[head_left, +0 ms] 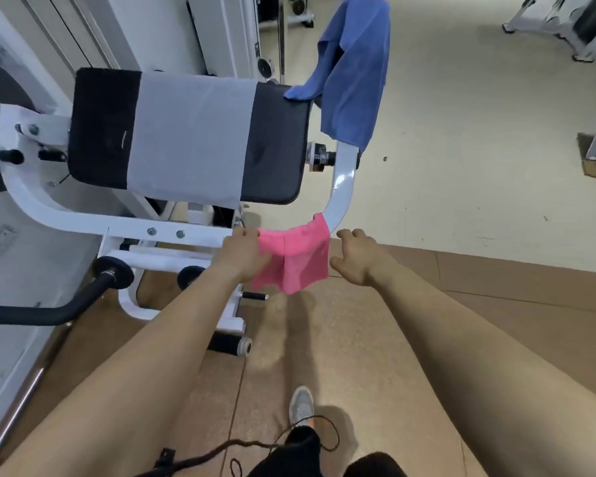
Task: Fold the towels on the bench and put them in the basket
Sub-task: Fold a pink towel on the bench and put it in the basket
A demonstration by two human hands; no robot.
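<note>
Pink towel [295,256]: draped over the white frame tube [344,187] just below the bench [276,139] pad.
Left hand [243,251]: fingers pinch the towel's left edge.
Right hand [356,256]: just beside the right edge, fingers loosely curled, holding nothing.
Step in hand: probably lifting it clear; taking the right corner too should bring it off flat, ready to fold.
Other towels: grey towel [190,136] across the pad; blue towel [355,74] hanging from the upright.
Basket: not in view.

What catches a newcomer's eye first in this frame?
A pink towel hangs from the white bar at centre, the left hand gripping its left edge, the right hand open beside it. Behind, a grey towel lies across the black pad and a blue towel hangs upper right.
</note>
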